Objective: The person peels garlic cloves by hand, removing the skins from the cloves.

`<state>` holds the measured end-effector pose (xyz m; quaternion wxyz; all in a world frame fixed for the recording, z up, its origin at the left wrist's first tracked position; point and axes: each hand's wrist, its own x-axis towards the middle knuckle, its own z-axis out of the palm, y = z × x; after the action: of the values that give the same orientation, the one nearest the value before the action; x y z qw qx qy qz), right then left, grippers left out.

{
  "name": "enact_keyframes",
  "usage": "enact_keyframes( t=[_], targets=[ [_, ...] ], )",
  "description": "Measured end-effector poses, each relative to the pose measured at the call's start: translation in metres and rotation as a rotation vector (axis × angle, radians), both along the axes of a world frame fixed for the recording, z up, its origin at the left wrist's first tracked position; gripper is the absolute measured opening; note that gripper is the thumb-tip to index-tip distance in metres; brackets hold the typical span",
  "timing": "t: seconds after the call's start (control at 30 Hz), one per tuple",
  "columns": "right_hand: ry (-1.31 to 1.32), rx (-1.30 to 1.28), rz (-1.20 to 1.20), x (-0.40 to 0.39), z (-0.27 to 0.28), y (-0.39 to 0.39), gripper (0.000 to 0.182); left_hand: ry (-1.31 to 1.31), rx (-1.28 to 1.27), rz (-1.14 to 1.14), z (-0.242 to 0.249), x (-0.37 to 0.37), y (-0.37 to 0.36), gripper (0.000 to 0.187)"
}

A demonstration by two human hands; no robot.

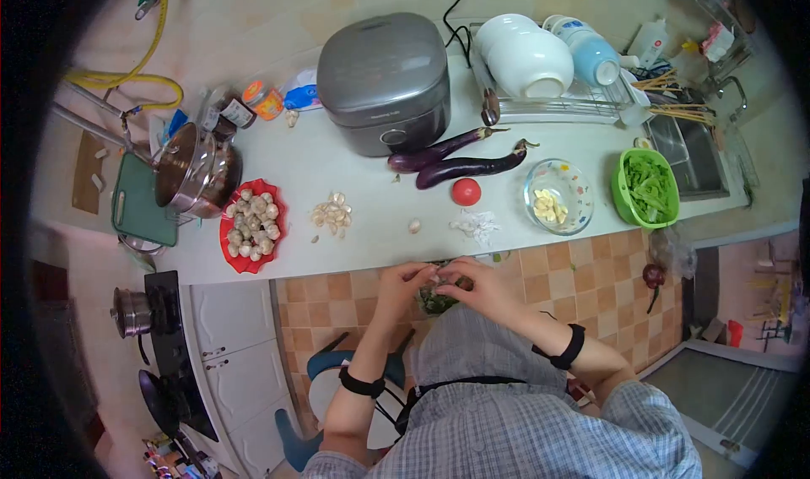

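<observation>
Right now both my hands meet just below the counter's front edge, over my lap. My left hand [403, 281] and my right hand [477, 283] are curled toward each other, fingertips pinched narrow on a small bunch of leafy greens [436, 300] — the leaves sit between the two sets of fingers and hang a little beneath them, against the tiled cabinet front. A small dark bit shows by my right fingertips; what it is I cannot tell.

Up on the counter [371, 234], a loose pile of garlic cloves [331, 212] lies near a red plate [233, 244] heaped with pale round pieces. Papery garlic skins [476, 222] lie just above my hands — a tomato [466, 191] near them, and two eggplants [460, 160] beyond, in front of the grey rice cooker [385, 81]. To the right stand a glass bowl [558, 195] holding peeled cloves and a green basket [648, 188] of greens beside the sink.
</observation>
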<state>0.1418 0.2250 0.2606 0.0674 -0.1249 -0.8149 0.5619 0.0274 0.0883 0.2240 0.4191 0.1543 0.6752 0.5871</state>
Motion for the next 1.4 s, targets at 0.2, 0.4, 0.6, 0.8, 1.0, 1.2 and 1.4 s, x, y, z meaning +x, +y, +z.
enact_keyframes(
  t=[0.2, 0.4, 0.6, 0.8, 1.0, 1.2, 1.4],
  targets=[
    [-0.089, -0.246, -0.094, -0.013, -0.008, -0.027, 0.021, 0.12, -0.02, 0.087, 0.003, 0.005, -0.007, 0.017],
    [-0.091, -0.451, -0.104, -0.009, -0.02, -0.036, 0.016, 0.225, -0.028, 0.076, -0.002, 0.002, -0.022, 0.017],
    [-0.078, -0.68, -0.122, 0.002, -0.036, -0.041, 0.019, 0.276, 0.038, 0.03, -0.011, 0.011, -0.028, 0.016],
    [-0.071, -0.704, -0.166, 0.007, -0.034, -0.042, 0.018, 0.231, 0.102, 0.023, -0.02, 0.01, -0.031, 0.014],
    [-0.089, -0.535, -0.192, 0.013, -0.037, -0.045, 0.017, 0.546, -0.005, -0.188, -0.035, 0.001, -0.041, 0.014],
    [-0.071, -0.473, -0.237, 0.017, -0.051, -0.053, 0.016, 0.796, 0.078, -0.275, -0.051, 0.001, -0.045, 0.015],
    [-0.042, -0.356, -0.217, 0.015, -0.05, -0.058, 0.015, 0.143, 0.051, -0.188, -0.023, 0.01, -0.052, 0.015]
  ],
)
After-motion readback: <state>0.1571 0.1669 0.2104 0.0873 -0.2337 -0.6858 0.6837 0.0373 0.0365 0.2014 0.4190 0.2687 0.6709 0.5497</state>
